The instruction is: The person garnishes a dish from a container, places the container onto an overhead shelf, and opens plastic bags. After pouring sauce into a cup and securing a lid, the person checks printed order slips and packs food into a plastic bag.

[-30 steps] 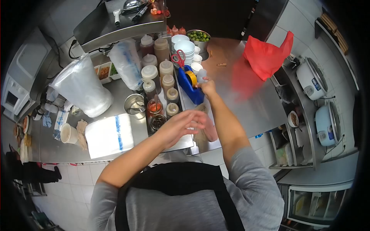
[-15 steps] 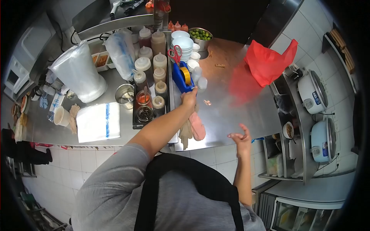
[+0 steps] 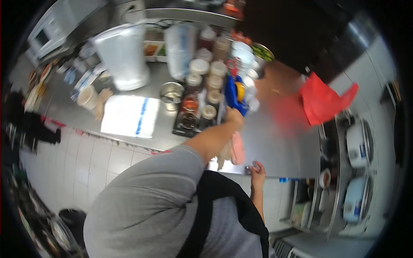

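The blue tape dispenser (image 3: 232,93) sits on the table (image 3: 282,150), back from its front edge, directly ahead of the left hand (image 3: 234,117), whose blurred fingers meet its near end; I cannot tell whether they pinch it. The right hand (image 3: 258,168), fingers bent, is at the front edge, well apart from the dispenser; its grip is unclear.

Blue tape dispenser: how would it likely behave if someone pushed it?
The blue tape dispenser would probably slide rather than roll, given its long body. The yellow tape roll in it could spin, being round. The left hand at its near end would likely steady it against swinging.
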Demonstrator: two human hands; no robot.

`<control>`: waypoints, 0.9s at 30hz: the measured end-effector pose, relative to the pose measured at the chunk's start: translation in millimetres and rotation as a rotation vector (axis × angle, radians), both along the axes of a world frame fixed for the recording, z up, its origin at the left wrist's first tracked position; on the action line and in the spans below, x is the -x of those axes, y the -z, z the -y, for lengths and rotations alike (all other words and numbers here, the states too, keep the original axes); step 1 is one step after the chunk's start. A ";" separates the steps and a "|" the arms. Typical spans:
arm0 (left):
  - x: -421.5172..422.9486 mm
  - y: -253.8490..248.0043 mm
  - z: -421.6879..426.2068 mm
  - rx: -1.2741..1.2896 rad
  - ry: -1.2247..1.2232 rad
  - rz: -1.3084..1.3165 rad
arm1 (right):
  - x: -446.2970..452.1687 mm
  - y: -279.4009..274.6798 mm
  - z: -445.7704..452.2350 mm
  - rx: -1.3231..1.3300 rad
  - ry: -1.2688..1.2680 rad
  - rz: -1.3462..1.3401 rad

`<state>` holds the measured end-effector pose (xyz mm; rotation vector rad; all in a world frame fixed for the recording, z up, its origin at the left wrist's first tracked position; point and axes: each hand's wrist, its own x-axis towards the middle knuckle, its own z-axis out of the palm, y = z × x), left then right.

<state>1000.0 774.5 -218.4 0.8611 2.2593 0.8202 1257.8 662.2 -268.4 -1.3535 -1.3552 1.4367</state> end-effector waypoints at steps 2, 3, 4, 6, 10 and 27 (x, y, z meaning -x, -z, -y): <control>-11.8 3.4 8.8 -0.137 -0.150 0.312 | -5.4 1.2 -6.0 0.044 0.014 -0.029; -25.8 -13.2 21.0 -0.379 -0.008 0.205 | -5.9 -3.7 -6.2 0.092 0.050 -0.096; -34.6 -45.3 39.4 -0.726 0.187 0.032 | -2.1 -19.9 -3.4 0.141 0.081 -0.107; -24.8 -114.0 74.8 -1.109 0.394 -0.233 | 1.1 -43.5 -4.4 0.193 0.088 -0.136; 56.6 -207.9 152.3 -1.434 0.344 -0.454 | 63.7 -124.7 7.7 -0.024 -0.197 -0.452; 515.1 -83.3 528.5 -0.873 -1.036 -0.331 | 716.4 -185.4 162.2 -0.995 -0.990 0.529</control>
